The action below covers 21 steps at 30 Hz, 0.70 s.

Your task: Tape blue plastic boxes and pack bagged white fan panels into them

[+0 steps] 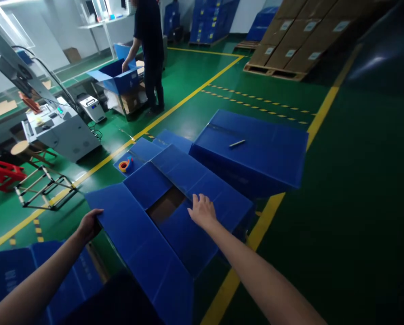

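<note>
A large blue box [185,243] stands in front of me, its top flaps partly folded, with brown cardboard [166,205] showing in the gap between them. My left hand [89,225] grips the outer edge of the long left flap [137,234], which is raised outward. On the right side, my right hand [203,210] lies on the blue flaps near the gap, fingers spread and holding nothing. A tape dispenser [124,165] with an orange roll rests on blue sheeting beyond the box. On the closed blue box at the right lies a pen-like stick [237,143].
Another person [150,49] reaches into an open blue box [117,81] at the back. Brown cartons [290,40] are stacked on a pallet at the back right. A grey machine [64,131], a wooden stool [25,146], a pipe frame [48,189] and a red stool [2,174] stand left.
</note>
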Each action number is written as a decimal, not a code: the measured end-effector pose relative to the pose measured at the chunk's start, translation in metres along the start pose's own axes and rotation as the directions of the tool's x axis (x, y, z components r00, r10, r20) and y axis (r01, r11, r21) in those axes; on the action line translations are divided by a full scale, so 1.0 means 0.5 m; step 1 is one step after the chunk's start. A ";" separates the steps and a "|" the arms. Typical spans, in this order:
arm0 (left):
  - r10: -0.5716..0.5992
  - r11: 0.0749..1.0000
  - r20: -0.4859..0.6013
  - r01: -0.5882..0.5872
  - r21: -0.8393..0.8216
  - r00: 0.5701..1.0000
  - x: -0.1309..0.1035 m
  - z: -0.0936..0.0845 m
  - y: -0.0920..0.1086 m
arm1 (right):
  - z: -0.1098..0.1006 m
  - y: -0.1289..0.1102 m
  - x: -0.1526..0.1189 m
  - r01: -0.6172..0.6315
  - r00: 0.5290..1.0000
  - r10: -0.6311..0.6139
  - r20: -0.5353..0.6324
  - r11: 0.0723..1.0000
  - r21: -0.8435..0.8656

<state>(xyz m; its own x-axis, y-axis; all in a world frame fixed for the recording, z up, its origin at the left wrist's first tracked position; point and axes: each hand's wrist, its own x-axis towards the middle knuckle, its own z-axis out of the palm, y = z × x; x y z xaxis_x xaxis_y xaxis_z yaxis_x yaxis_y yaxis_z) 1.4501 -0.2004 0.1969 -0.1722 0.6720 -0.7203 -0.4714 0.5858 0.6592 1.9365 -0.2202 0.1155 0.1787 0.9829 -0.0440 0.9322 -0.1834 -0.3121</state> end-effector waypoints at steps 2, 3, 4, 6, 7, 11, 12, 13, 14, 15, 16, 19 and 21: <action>-0.030 1.000 -0.001 0.030 0.009 1.000 0.026 -0.039 -0.021 | 0.023 -0.023 -0.010 0.040 0.999 -0.041 -0.010 0.989 -0.141; -0.051 0.998 0.005 0.051 0.020 0.999 0.042 -0.060 -0.034 | 0.024 -0.024 -0.010 0.049 0.998 -0.054 -0.019 0.978 -0.204; -0.072 0.997 0.018 0.072 0.035 0.997 0.060 -0.083 -0.048 | 0.020 -0.020 -0.008 0.058 0.997 -0.067 -0.025 0.964 -0.259; -0.090 0.994 0.066 0.086 0.071 0.994 0.104 -0.132 -0.080 | -0.003 -0.005 -0.005 0.078 0.995 -0.093 -0.025 0.932 -0.354; -0.082 0.993 0.090 0.073 0.094 0.993 0.129 -0.157 -0.097 | -0.021 0.004 -0.003 0.080 0.995 -0.099 -0.027 0.915 -0.394; 0.063 0.903 0.010 -0.062 0.424 0.998 0.243 -0.230 -0.160 | -0.124 0.038 0.018 -0.064 0.988 -0.019 -0.154 0.853 -0.517; 0.133 0.812 -0.053 -0.078 0.579 0.990 0.269 -0.235 -0.172 | -0.156 0.049 0.031 -0.157 0.970 0.035 -0.240 0.846 -0.510; 0.207 0.685 -0.101 -0.070 0.725 0.973 0.292 -0.233 -0.182 | -0.187 0.062 0.047 -0.257 0.937 0.099 -0.335 0.844 -0.471; 0.268 0.545 -0.119 -0.049 0.837 0.956 0.310 -0.222 -0.190 | -0.218 0.076 0.066 -0.355 0.889 0.174 -0.423 0.845 -0.399; 0.308 0.413 -0.101 -0.038 0.910 0.946 0.324 -0.203 -0.198 | -0.247 0.092 0.086 -0.446 0.830 0.266 -0.490 0.844 -0.299; 0.318 0.307 -0.061 -0.042 0.951 0.946 0.331 -0.176 -0.206 | -0.272 0.108 0.108 -0.525 0.768 0.368 -0.523 0.830 -0.187; 0.215 0.205 -0.012 -0.032 0.978 0.977 0.325 -0.068 -0.239 | -0.317 0.153 0.168 -0.677 0.624 0.604 -0.496 0.735 0.043; 0.139 0.238 -0.050 0.015 0.971 0.989 0.309 0.007 -0.267 | -0.316 0.176 0.200 -0.699 0.609 0.636 -0.474 0.713 0.059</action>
<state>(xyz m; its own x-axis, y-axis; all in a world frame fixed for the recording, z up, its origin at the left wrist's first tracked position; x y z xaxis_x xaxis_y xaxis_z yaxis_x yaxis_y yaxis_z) 1.4896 -0.1730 -0.0015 -0.2786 0.7235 -0.6316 0.7252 0.5897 0.3555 2.0864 -0.1407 0.2337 0.8511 0.4744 0.2246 0.5208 -0.8169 -0.2478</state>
